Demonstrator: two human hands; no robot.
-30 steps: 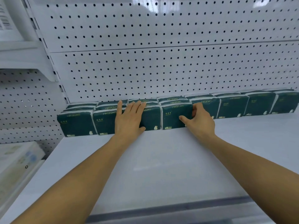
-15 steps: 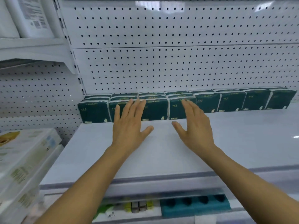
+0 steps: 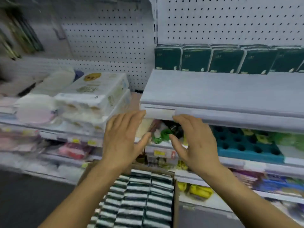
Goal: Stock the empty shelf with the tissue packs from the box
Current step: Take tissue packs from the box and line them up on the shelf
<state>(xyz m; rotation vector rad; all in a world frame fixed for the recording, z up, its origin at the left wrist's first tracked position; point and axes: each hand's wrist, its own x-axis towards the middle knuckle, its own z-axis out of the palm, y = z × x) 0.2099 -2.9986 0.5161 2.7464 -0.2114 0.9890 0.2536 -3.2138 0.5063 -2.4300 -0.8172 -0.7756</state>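
Note:
Dark green tissue packs (image 3: 227,60) stand in a row along the back of the white shelf (image 3: 213,91) at the upper right. Below, a brown cardboard box (image 3: 175,199) holds several rows of green-and-white tissue packs (image 3: 139,199) seen from above. My left hand (image 3: 122,139) and my right hand (image 3: 195,142) hover side by side above the box's far end, in front of the shelf's front edge. Both hands are empty, palms down, fingers spread. The view is blurred by motion.
White bulk tissue bundles (image 3: 97,96) are stacked on the neighbouring shelf to the left. A teal tray with round holes (image 3: 246,145) sits on the shelf under the white one, beside small green items (image 3: 162,134). Lower shelves carry mixed goods. Dark floor lies at the lower left.
Both hands have pulled back off the shelf and dropped toward the box. The view has swung down and left, bringing the box into sight.

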